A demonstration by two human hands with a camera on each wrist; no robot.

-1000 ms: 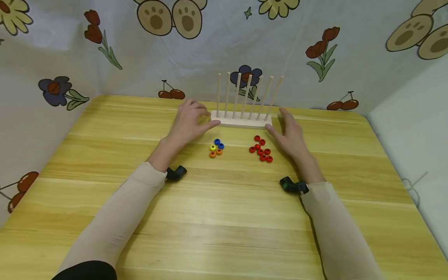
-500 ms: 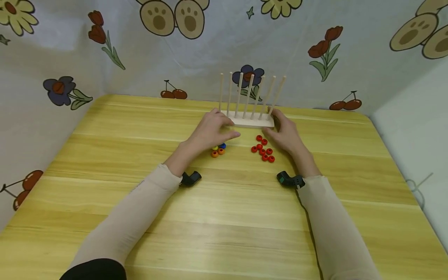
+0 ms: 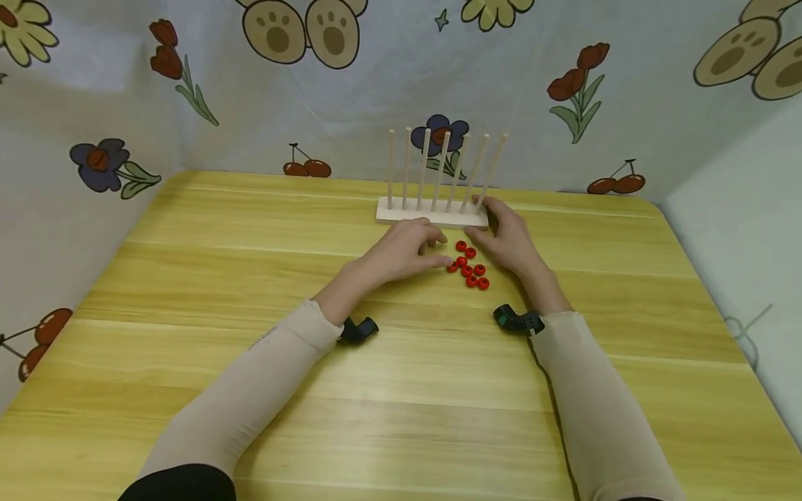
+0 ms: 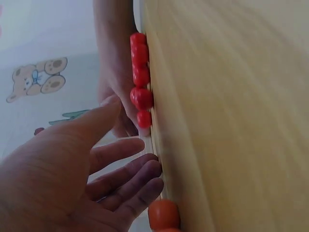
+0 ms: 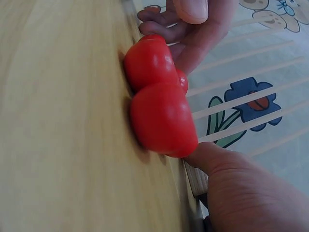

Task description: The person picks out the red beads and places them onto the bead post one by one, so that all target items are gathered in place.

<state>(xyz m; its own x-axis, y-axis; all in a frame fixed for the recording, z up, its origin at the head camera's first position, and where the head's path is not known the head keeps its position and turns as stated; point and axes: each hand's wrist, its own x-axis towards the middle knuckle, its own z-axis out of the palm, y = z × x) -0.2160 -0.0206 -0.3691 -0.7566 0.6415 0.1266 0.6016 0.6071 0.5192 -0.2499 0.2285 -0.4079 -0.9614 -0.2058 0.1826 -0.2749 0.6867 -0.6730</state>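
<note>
A wooden peg rack point(image 3: 432, 217) stands near the table's back edge, its several thin pegs upright and bare. My right hand point(image 3: 509, 240) holds its right end, thumb at the front edge and fingers behind. Before the rack lies a loose cluster of red beads point(image 3: 466, 271), close beside the right thumb in the right wrist view. My left hand point(image 3: 407, 252) reaches over from the left, fingers relaxed and apart with nothing between them; its thumb tip overlaps the leftmost red bead. Below its fingers, an orange bead point(image 4: 163, 214) shows in the left wrist view. The left hand hides the other coloured beads in the head view.
The wooden table point(image 3: 401, 403) stretches toward me beneath both forearms. A printed cloth point(image 3: 376, 90) hangs right behind its back edge. Each wrist wears a black camera, such as the left wrist camera point(image 3: 360, 330) close over the table.
My left hand has left the rack's left end and moved right and nearer, over the coloured beads to the red ones. My right hand has closed in around the rack's right end.
</note>
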